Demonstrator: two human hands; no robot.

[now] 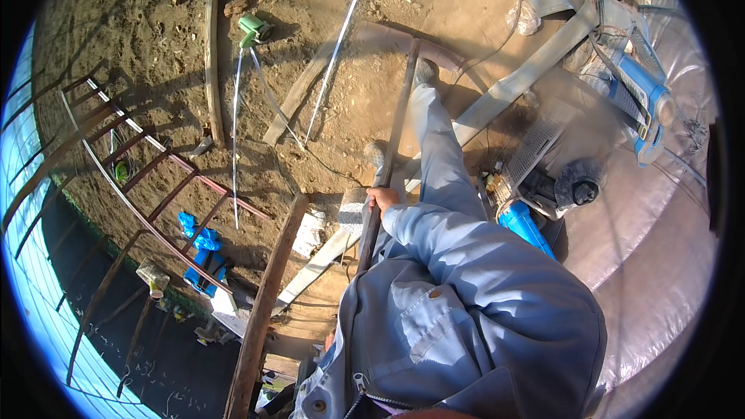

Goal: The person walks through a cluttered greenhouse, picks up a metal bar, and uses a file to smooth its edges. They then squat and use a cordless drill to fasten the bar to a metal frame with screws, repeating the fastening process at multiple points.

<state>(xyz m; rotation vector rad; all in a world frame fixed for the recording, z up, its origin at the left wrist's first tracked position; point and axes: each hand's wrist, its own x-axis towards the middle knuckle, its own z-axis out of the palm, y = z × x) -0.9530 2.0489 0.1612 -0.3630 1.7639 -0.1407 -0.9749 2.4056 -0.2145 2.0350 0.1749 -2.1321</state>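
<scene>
My right hand (382, 199) is closed around a long dark pole (398, 120), which looks like wood. From its far end near my outstretched shoe (425, 71), the pole slants back past my knee to the front of my blue-grey jacket. A small patch of skin by the jacket's left edge seems to be my left hand (330, 339); its fingers are mostly hidden. Just left of the right hand sits a grey and white cylindrical piece (352, 209). A brown wooden post (268, 306) stands close to my left side.
To the left a reddish-brown ladder (159, 163) lies over soil, near a blue object (206, 264). Farther off are a green tool (254, 29) and thin pale strips (334, 62). A grey crate (531, 151), a blue container (526, 226) and shiny plastic sheeting (644, 264) lie right.
</scene>
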